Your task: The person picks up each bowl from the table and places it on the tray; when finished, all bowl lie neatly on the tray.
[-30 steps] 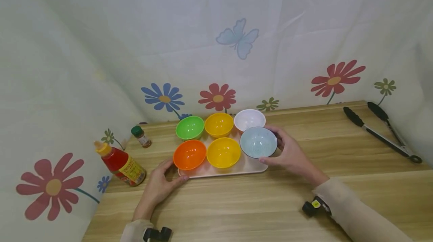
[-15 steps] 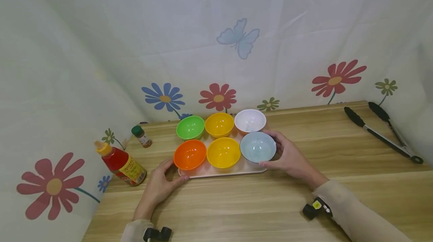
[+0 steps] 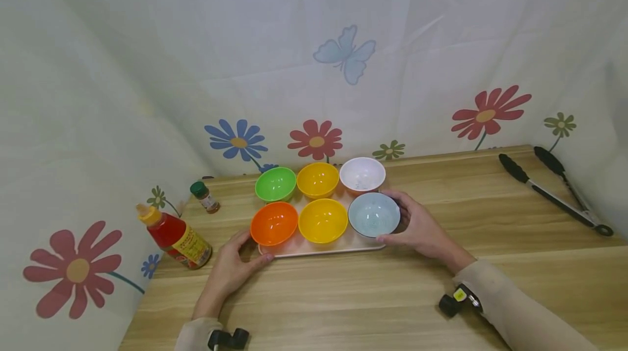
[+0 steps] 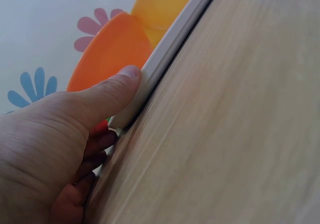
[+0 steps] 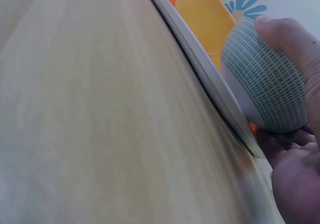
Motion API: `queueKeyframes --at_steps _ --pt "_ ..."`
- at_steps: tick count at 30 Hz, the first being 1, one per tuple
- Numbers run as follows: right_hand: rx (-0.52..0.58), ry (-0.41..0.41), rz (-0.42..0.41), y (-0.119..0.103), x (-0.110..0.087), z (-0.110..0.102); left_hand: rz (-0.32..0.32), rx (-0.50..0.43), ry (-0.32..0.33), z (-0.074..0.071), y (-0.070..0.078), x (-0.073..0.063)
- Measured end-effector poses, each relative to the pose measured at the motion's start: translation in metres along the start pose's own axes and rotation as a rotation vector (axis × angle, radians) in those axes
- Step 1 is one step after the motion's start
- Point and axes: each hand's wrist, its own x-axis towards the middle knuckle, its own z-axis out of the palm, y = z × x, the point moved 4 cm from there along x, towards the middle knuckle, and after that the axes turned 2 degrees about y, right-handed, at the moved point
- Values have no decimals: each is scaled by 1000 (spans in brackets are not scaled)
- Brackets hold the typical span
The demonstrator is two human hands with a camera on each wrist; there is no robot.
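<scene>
My right hand (image 3: 416, 224) holds a pale blue bowl (image 3: 374, 216) from its right side, thumb in front and fingers round the back. In the right wrist view, the bowl (image 5: 265, 77) shows a green-dashed outer wall, its base at the tray's surface. A white tray (image 3: 324, 252) carries the bowls in two rows of three. My left hand (image 3: 233, 265) grips its front left corner, thumb along the edge beside the orange bowl (image 3: 275, 224). Middle front is a yellow bowl (image 3: 323, 221); behind stand a green bowl (image 3: 276, 185), another yellow bowl (image 3: 318, 180) and a white bowl (image 3: 362, 174).
Left of the tray stand a red sauce bottle (image 3: 179, 242) with a yellow cap and a small spice jar (image 3: 205, 197) with a green lid. Black-tipped tongs (image 3: 564, 198) lie far right on the wooden table (image 3: 343, 302). A flowered cloth (image 3: 275, 67) hangs behind.
The pale blue bowl has come down and slightly toward the front with my right hand, away from the white bowl's rim. My left hand has stayed at the tray corner.
</scene>
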Motion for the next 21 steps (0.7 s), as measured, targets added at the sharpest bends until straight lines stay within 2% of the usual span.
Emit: queueKeyframes --at_steps 12,21 --pt "3 -31 28 2 1 2 -43 -10 -18 -1 -1 1" --pt "53 -59 6 2 0 1 -53 -18 -23 0 0 2"
